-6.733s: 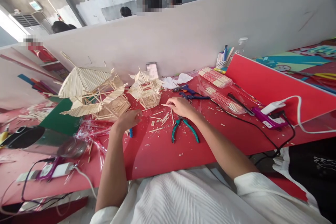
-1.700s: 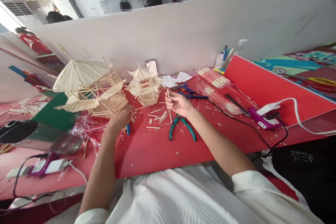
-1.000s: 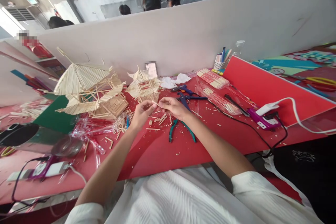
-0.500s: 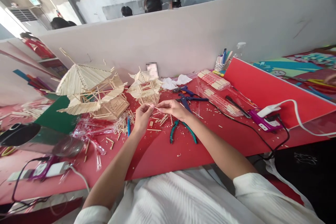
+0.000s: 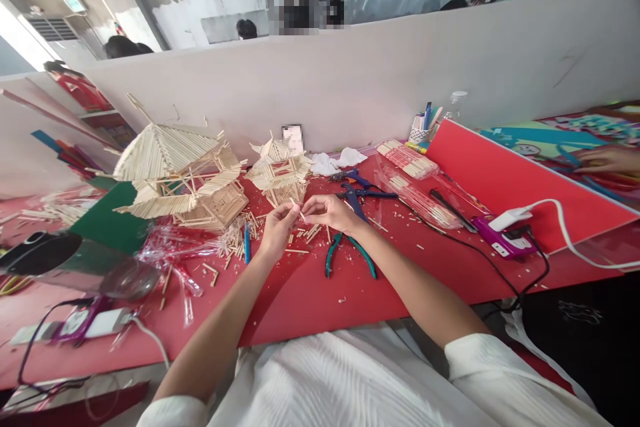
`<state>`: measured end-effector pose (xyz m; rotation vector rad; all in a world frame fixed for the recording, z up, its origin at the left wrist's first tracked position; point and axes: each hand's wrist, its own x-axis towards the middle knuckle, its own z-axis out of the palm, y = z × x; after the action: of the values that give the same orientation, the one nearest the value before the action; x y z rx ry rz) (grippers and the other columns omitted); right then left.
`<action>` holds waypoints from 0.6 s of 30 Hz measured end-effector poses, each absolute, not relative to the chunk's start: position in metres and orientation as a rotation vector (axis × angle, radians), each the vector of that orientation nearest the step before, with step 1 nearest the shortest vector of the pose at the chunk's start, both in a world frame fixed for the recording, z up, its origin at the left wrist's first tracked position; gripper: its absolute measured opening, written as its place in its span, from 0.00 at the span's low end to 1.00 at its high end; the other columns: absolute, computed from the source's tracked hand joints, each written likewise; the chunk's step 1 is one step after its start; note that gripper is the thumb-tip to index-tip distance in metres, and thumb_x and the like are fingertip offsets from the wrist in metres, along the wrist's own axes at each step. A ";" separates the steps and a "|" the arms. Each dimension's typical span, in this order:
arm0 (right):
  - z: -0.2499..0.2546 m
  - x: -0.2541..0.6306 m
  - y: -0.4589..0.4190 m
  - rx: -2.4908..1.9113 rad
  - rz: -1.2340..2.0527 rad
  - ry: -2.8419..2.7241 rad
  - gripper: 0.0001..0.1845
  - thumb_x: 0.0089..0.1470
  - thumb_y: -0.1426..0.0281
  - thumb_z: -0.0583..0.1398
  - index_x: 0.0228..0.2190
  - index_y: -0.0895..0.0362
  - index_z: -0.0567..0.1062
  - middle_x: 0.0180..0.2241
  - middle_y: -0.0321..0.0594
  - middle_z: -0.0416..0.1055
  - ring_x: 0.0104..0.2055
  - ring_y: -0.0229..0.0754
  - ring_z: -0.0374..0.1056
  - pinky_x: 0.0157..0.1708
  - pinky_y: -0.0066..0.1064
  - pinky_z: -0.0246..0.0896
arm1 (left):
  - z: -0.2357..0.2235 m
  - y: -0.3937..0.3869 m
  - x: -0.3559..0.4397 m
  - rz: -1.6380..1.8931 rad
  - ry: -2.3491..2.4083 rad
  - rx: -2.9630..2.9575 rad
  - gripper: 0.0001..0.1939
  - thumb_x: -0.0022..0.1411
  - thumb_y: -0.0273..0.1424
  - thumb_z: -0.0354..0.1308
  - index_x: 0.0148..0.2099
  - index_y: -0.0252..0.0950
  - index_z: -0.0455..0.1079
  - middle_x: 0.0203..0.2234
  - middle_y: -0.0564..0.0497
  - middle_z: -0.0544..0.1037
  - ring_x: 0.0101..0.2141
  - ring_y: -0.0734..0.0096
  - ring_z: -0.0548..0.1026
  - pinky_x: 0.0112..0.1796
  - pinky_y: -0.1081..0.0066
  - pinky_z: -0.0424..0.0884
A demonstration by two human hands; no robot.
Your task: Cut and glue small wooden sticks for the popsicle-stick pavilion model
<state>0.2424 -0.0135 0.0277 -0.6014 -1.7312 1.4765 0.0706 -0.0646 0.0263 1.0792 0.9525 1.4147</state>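
At mid-frame, your left hand [image 5: 278, 232] and right hand [image 5: 334, 213], both nearly closed, pinch a small wooden stick [image 5: 301, 215], probably to steady so slight a piece. Teal-handled pliers [image 5: 361, 253] lie just below, seemingly for easy reach.

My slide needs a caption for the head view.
Left hand and right hand holding a thin pale stick over a red table, large stick model and smaller stick model behind.
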 end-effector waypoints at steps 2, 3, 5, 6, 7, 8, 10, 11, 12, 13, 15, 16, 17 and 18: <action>0.028 0.242 -0.014 -0.610 1.466 -1.745 0.16 0.45 0.62 0.73 0.33 0.56 0.78 0.32 0.37 0.79 0.36 0.41 0.75 0.40 0.33 0.69 | 0.024 -0.065 0.070 1.386 0.957 1.094 0.19 0.52 0.46 0.71 0.33 0.35 0.75 0.22 0.55 0.69 0.23 0.80 0.65 0.24 0.79 0.61; 0.028 0.242 -0.014 -0.612 1.459 -1.757 0.16 0.45 0.61 0.73 0.33 0.56 0.77 0.32 0.37 0.78 0.36 0.40 0.75 0.40 0.33 0.68 | 0.024 -0.064 0.070 1.378 0.965 1.103 0.19 0.53 0.46 0.71 0.34 0.35 0.75 0.22 0.55 0.70 0.23 0.80 0.66 0.25 0.78 0.62; 0.028 0.243 -0.014 -0.618 1.452 -1.791 0.16 0.46 0.61 0.72 0.33 0.56 0.77 0.32 0.37 0.78 0.36 0.40 0.75 0.40 0.32 0.68 | 0.023 -0.064 0.068 1.367 0.987 1.131 0.19 0.53 0.46 0.70 0.34 0.35 0.75 0.23 0.55 0.71 0.24 0.79 0.68 0.26 0.78 0.63; 0.027 0.243 -0.013 -0.620 1.454 -1.814 0.16 0.47 0.61 0.72 0.34 0.56 0.77 0.32 0.37 0.79 0.36 0.41 0.75 0.40 0.33 0.68 | 0.023 -0.063 0.067 1.358 1.003 1.154 0.19 0.53 0.46 0.70 0.34 0.35 0.75 0.24 0.54 0.72 0.25 0.78 0.69 0.27 0.77 0.65; 0.027 0.245 -0.012 -0.625 1.452 -1.840 0.15 0.47 0.61 0.72 0.34 0.56 0.77 0.33 0.38 0.79 0.37 0.41 0.75 0.40 0.33 0.68 | 0.023 -0.063 0.066 1.348 1.023 1.182 0.19 0.53 0.46 0.70 0.35 0.35 0.75 0.25 0.53 0.73 0.26 0.78 0.69 0.29 0.77 0.66; 0.027 0.246 -0.010 -0.636 1.439 -1.867 0.15 0.49 0.61 0.71 0.34 0.56 0.77 0.33 0.39 0.79 0.37 0.41 0.75 0.41 0.33 0.68 | 0.024 -0.062 0.064 1.338 1.045 1.211 0.19 0.53 0.46 0.70 0.35 0.35 0.75 0.27 0.53 0.74 0.27 0.77 0.70 0.30 0.76 0.67; 0.028 0.253 -0.003 -0.682 1.359 -1.915 0.13 0.51 0.61 0.69 0.34 0.56 0.77 0.34 0.40 0.79 0.37 0.42 0.75 0.40 0.33 0.67 | 0.025 -0.061 0.062 1.324 1.086 1.257 0.19 0.52 0.45 0.71 0.36 0.36 0.75 0.30 0.52 0.75 0.29 0.76 0.71 0.32 0.75 0.68; 0.029 0.258 0.001 -0.717 1.295 -1.927 0.12 0.52 0.61 0.68 0.34 0.56 0.77 0.34 0.40 0.79 0.37 0.42 0.75 0.40 0.33 0.67 | 0.026 -0.061 0.060 1.315 1.100 1.274 0.19 0.51 0.45 0.72 0.36 0.36 0.75 0.30 0.52 0.76 0.29 0.76 0.71 0.33 0.75 0.69; 0.030 0.264 0.005 -0.761 1.227 -1.930 0.11 0.54 0.61 0.67 0.34 0.56 0.77 0.33 0.40 0.79 0.36 0.42 0.75 0.39 0.33 0.67 | 0.026 -0.060 0.059 1.303 1.111 1.288 0.19 0.50 0.45 0.72 0.37 0.36 0.75 0.30 0.53 0.76 0.29 0.76 0.71 0.33 0.74 0.69; 0.032 0.271 0.009 -0.811 1.160 -1.922 0.10 0.55 0.62 0.66 0.34 0.56 0.77 0.33 0.41 0.79 0.35 0.41 0.74 0.38 0.32 0.67 | 0.027 -0.060 0.057 1.289 1.118 1.305 0.20 0.50 0.45 0.72 0.37 0.36 0.75 0.30 0.53 0.76 0.28 0.76 0.70 0.33 0.74 0.69; 0.037 0.287 0.014 -0.966 1.020 -1.933 0.09 0.58 0.63 0.63 0.34 0.56 0.76 0.32 0.41 0.79 0.33 0.41 0.74 0.34 0.31 0.65 | 0.027 -0.059 0.054 1.255 1.130 1.361 0.19 0.50 0.44 0.72 0.37 0.36 0.75 0.29 0.54 0.75 0.28 0.75 0.70 0.33 0.73 0.69; 0.041 0.294 0.015 -1.086 0.906 -1.972 0.08 0.58 0.64 0.62 0.33 0.56 0.76 0.30 0.40 0.79 0.31 0.41 0.73 0.33 0.30 0.63 | 0.026 -0.059 0.052 1.240 1.138 1.394 0.19 0.50 0.44 0.72 0.37 0.36 0.76 0.28 0.53 0.76 0.27 0.75 0.71 0.33 0.73 0.69; 0.044 0.300 0.014 -1.204 0.772 -2.059 0.08 0.58 0.64 0.62 0.31 0.56 0.76 0.28 0.40 0.78 0.29 0.41 0.72 0.32 0.30 0.60 | 0.026 -0.059 0.050 1.229 1.145 1.425 0.19 0.51 0.44 0.71 0.37 0.36 0.76 0.28 0.53 0.76 0.27 0.75 0.71 0.33 0.73 0.69; 0.048 0.305 0.013 -1.317 0.670 -2.152 0.10 0.58 0.63 0.63 0.28 0.55 0.76 0.26 0.40 0.77 0.28 0.42 0.72 0.31 0.30 0.58 | 0.026 -0.058 0.048 1.221 1.152 1.450 0.19 0.51 0.45 0.71 0.37 0.36 0.77 0.28 0.53 0.76 0.27 0.74 0.71 0.33 0.73 0.69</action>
<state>0.3048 0.0127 0.0475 -1.3167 -2.1517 0.6695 0.0484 -0.0579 0.0256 1.4501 1.1515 1.2208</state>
